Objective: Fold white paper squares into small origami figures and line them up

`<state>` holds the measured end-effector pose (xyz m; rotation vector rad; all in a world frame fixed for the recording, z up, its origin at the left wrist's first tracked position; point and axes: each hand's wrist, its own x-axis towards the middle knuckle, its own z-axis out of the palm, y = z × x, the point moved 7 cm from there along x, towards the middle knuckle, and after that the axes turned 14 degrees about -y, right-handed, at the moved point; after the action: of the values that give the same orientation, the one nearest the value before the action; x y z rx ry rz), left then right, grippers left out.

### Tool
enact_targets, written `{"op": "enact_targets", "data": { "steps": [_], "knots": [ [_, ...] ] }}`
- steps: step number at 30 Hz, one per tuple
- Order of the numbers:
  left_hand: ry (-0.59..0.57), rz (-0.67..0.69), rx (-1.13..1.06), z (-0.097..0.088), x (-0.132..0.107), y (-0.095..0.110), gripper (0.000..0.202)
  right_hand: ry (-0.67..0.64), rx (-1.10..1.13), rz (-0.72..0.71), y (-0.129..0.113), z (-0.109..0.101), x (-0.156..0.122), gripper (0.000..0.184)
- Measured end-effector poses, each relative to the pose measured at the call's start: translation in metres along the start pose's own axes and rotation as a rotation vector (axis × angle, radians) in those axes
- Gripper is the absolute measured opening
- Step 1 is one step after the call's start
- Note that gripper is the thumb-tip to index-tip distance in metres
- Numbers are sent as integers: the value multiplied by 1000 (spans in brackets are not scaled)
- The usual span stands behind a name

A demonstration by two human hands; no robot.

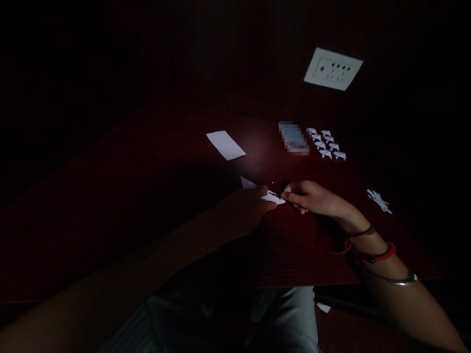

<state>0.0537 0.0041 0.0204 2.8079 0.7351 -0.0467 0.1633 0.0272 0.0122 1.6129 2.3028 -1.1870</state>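
On the dark red table, a folded piece of white paper (275, 197) lies between my hands, with a pointed corner sticking out at its far left. My left hand (250, 208) is closed on this paper, thumb and fingers pressing it from the left. At the paper's right end, my right hand (308, 195) is closed in a pinch. A thin dark shape runs along the paper's upper edge toward the right fingertips. Dim light hides what it is and what those fingers grip.
Beyond my hands lies a white paper sheet (225, 145). To its right are a blurred-out phone-like rectangle (293, 138) and several small folded paper pieces (327, 143). Thin paper strips (379, 201) lie farther right. A wall socket (333, 69) is above; a white scrap (324, 307) lies below the table edge.
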Motion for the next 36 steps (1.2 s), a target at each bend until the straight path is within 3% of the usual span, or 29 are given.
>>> {"op": "enact_targets", "data": {
  "steps": [6, 12, 17, 22, 26, 31, 36],
  "knots": [
    [-6, -24, 4, -4, 1, 1, 31, 86, -196, -39, -9, -6, -1, 16],
    [-30, -34, 17, -1, 3, 0, 30, 110, -303, 61, -6, -5, 2, 16],
    [-59, 12, -19, -8, 0, 4, 28, 128, -247, 46, -3, -7, 0, 16],
    [-62, 5, -16, -11, -2, 5, 27, 29, -126, -3, -2, -2, -2, 20],
    [-56, -7, -10, -9, -1, 3, 29, 71, -219, -36, -8, -3, -2, 14],
    [-51, -31, 8, -7, -2, -1, 31, 119, -310, 28, -4, -5, 1, 16],
    [-67, -1, -5, -8, -2, 1, 30, 41, -129, -40, 0, -3, -1, 18]
  ]
}}
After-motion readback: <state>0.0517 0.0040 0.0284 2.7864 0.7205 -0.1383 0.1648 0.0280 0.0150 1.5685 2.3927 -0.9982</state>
